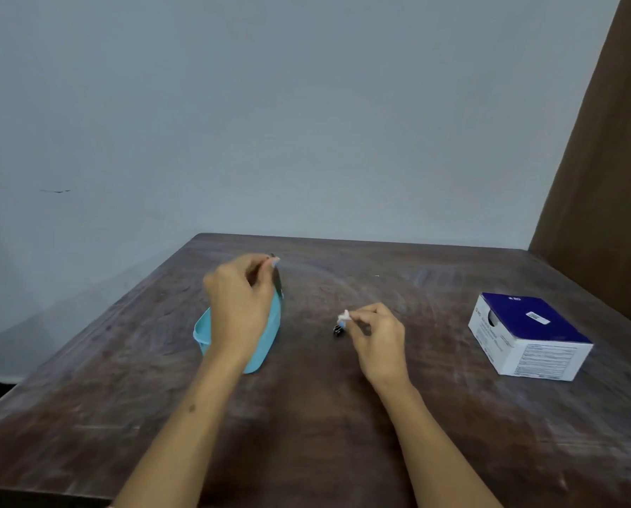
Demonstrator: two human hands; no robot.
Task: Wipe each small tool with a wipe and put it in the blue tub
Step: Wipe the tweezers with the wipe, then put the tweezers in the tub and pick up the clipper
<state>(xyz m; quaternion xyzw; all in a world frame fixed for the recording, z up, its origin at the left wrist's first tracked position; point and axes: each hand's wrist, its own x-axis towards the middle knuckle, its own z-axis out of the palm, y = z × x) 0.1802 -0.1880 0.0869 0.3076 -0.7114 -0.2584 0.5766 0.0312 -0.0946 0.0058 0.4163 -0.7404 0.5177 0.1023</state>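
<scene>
1. Nearest to me, low and right of centre in the frame, my right hand (378,341) has its fingertips pinched on a small white wipe (344,317). Just beside those fingertips a small black tool (338,330), maybe a binder clip, sits on the dark wooden table (306,416). I cannot tell whether the hand touches it. The wipe is a scrap, so it could slip out as I reach for the tool.

2. At centre left, the blue tub (270,333) is mostly hidden under my left wrist; only its right wall and left rim show. If the forearm drops, it could nudge or tip the tub.

3. Above the tub's far end, my left hand (238,302) is curled round a dark slim tool (277,282), which hangs nearly upright with its lower end at the tub's rim. If I let go here, it may catch the rim and fall onto the table rather than inside. The hand blurs the view, so my aim is a guess.

4. At the right of the frame, well apart from both hands, stands a blue-and-white box (530,337), probably the wipe supply. Reaching there would be a long stretch.
</scene>
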